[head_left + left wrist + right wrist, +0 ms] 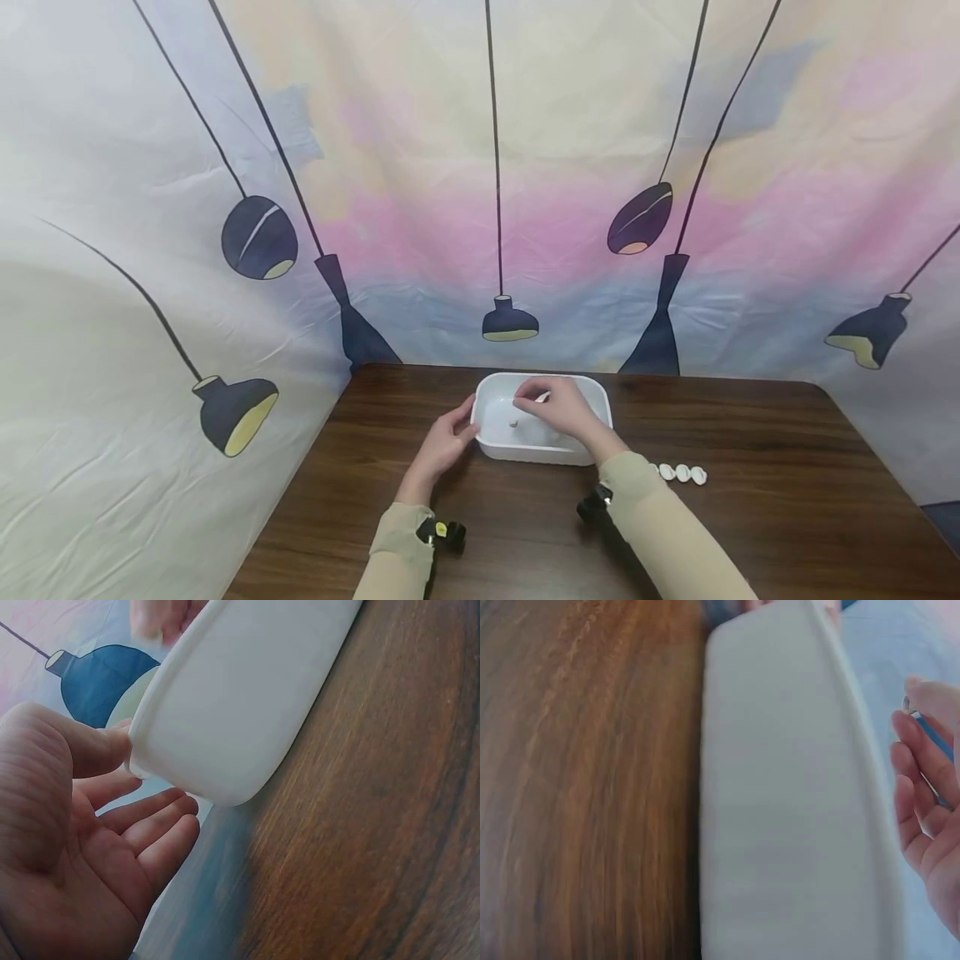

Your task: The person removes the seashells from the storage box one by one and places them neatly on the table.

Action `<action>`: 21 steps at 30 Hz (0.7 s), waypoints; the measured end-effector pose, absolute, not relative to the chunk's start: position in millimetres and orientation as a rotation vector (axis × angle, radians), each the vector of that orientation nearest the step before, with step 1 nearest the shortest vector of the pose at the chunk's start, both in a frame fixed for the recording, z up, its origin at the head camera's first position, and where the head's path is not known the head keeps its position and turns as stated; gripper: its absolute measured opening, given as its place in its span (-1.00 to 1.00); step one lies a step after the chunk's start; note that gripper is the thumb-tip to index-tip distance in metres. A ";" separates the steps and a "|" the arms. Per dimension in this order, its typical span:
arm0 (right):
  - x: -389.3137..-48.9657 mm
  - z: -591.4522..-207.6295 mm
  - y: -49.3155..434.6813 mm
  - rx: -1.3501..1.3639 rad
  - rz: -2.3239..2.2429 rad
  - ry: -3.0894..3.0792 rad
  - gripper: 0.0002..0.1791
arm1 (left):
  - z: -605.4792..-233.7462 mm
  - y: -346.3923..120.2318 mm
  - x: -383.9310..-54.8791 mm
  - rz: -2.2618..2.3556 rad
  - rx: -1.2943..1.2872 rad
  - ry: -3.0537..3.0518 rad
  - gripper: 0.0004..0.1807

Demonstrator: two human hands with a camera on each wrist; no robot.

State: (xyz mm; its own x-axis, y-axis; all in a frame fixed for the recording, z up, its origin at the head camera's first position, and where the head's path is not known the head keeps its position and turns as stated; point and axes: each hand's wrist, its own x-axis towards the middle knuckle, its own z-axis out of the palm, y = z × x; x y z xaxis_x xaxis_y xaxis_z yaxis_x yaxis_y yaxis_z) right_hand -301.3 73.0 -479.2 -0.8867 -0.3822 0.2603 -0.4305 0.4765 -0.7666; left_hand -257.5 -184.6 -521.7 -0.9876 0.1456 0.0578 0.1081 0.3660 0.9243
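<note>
Left hand (441, 443): I'm touching white tray (536, 454), fingers extended | Right hand (561, 408): I'm pinching small object (907, 705) over it

A lamp-patterned backdrop (420, 183), probably cloth, hangs behind the table (780, 517).

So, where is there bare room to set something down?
The brown wooden table is bare right of the row of small round white pieces and left of the left hand. Crowded: the white rectangular tray, under the right hand.
</note>
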 end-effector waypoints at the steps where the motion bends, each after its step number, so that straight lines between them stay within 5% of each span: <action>1: -298.1 -478.3 79.4 0.725 1.411 -2.642 -0.95 | -521.3 -184.2 -257.1 1.729 0.239 2.575 -0.38; 9: -259.4 -477.1 143.9 0.751 1.333 -2.593 -0.94 | -519.3 -179.5 -257.4 1.700 0.221 2.599 -0.37; 21: -202.8 -489.4 263.1 0.406 1.219 -2.586 -0.91 | -516.2 -178.7 -257.3 1.627 0.175 2.634 -0.35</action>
